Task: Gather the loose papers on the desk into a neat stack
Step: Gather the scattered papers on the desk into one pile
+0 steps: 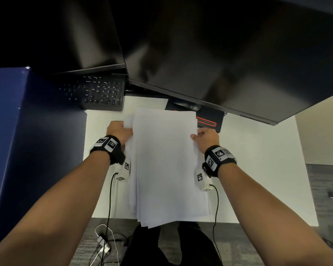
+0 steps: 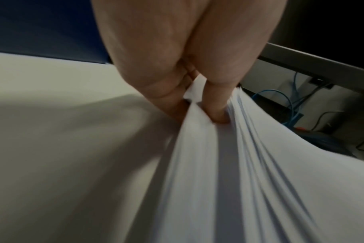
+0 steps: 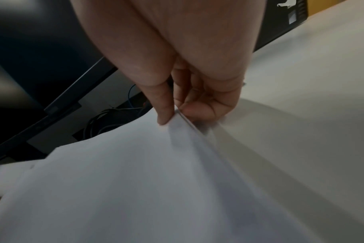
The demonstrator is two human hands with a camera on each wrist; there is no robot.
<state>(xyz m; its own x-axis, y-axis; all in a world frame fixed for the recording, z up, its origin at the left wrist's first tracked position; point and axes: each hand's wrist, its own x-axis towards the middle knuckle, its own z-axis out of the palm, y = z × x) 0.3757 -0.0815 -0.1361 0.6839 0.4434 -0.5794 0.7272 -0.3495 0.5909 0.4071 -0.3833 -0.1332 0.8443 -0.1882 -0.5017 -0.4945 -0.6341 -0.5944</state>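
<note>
A bundle of white papers (image 1: pixel 165 162) hangs lifted above the white desk (image 1: pixel 258 160), its sheets fanned unevenly at the lower end past the desk's front edge. My left hand (image 1: pixel 121 129) grips the bundle's left edge near the top; in the left wrist view the fingers (image 2: pixel 216 113) pinch into the crumpled sheets (image 2: pixel 249 172). My right hand (image 1: pixel 204 137) pinches the right edge, thumb and fingers (image 3: pixel 166 111) clamped on the papers (image 3: pixel 135 180).
Two dark monitors (image 1: pixel 219 54) overhang the back of the desk. A black keyboard (image 1: pixel 98 91) lies at the back left, a black pad with red trim (image 1: pixel 208 120) behind the papers. A blue partition (image 1: pixel 27 141) stands on the left. Cables (image 1: pixel 104 244) lie on the floor.
</note>
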